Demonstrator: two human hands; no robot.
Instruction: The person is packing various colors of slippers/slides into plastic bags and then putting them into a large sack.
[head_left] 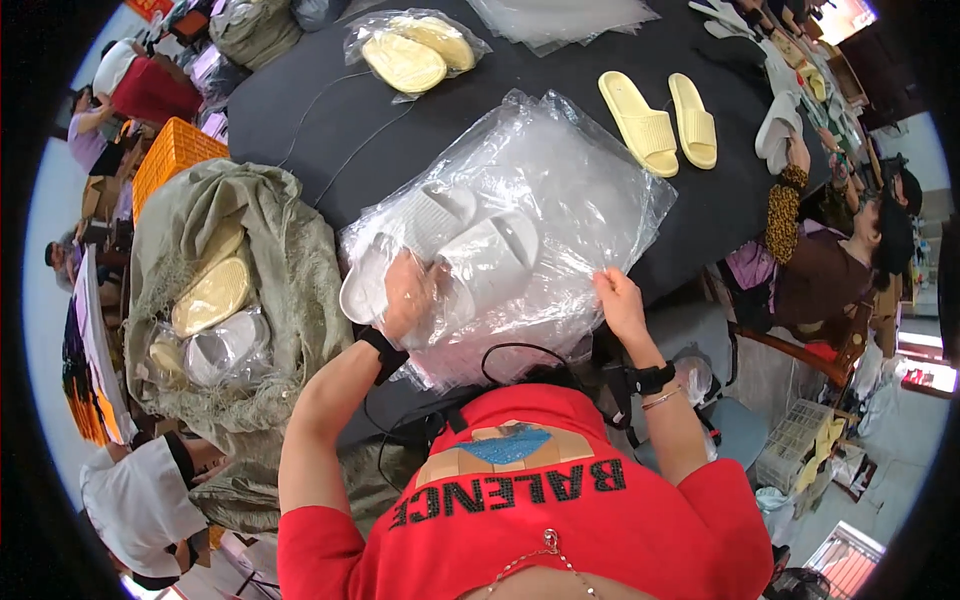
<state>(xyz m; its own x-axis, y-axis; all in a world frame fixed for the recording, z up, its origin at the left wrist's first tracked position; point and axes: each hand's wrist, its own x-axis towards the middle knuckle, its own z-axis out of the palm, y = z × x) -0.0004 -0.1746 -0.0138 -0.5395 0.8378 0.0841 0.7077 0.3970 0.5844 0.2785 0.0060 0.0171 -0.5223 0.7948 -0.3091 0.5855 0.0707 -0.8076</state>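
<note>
A pair of light grey slippers [487,262] lies over a stack of clear plastic bags [580,180] on the black table in front of me. Clear film covers at least part of the pair. My left hand [408,297] is closed on the slippers, its fingertips partly hidden between them and under the film. To the right, my right hand [622,302] pinches the near right edge of a clear bag between thumb and fingers. Beyond the bags, a loose pair of pale yellow slippers [640,125] rests on the table.
A bagged yellow pair [415,52] and more clear bags [560,18] lie at the table's far side. On my left stands an open green sack [160,240] with bagged slippers, near an orange crate [178,155]. A co-worker's hand [797,152] touches grey slippers at the right.
</note>
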